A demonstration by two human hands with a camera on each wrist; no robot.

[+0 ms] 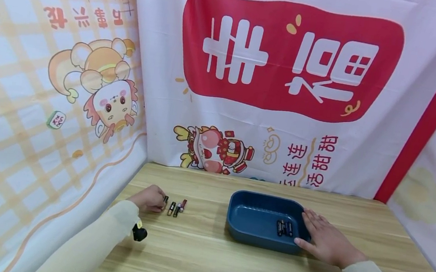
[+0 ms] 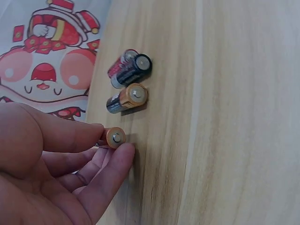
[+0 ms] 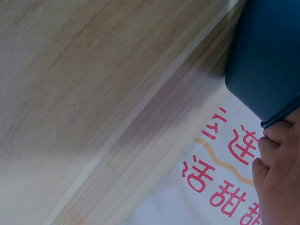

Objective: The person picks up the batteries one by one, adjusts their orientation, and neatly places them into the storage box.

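Note:
Thumb and fingertips of my left hand [image 1: 151, 198] pinch a battery [image 2: 116, 137] with a copper-coloured end, just over the table at the left. Beside it, in the left wrist view, lie a black battery with a copper top [image 2: 126, 98], a dark battery [image 2: 131, 71] and a red one [image 2: 112, 71], grouped close together. My right hand [image 1: 325, 238] rests on the right rim of a blue rectangular bin [image 1: 254, 239], fingers extended along it and thumb at the front corner. Inside the bin, toward its right end, several dark batteries [image 1: 284, 228] lie side by side.
The light wooden table [image 1: 202, 265] runs up to a hanging printed cloth [image 1: 282, 148] at the back. Another printed cloth [image 1: 57, 148] borders the left side, close to my left arm. Bare wood separates the loose batteries from the bin.

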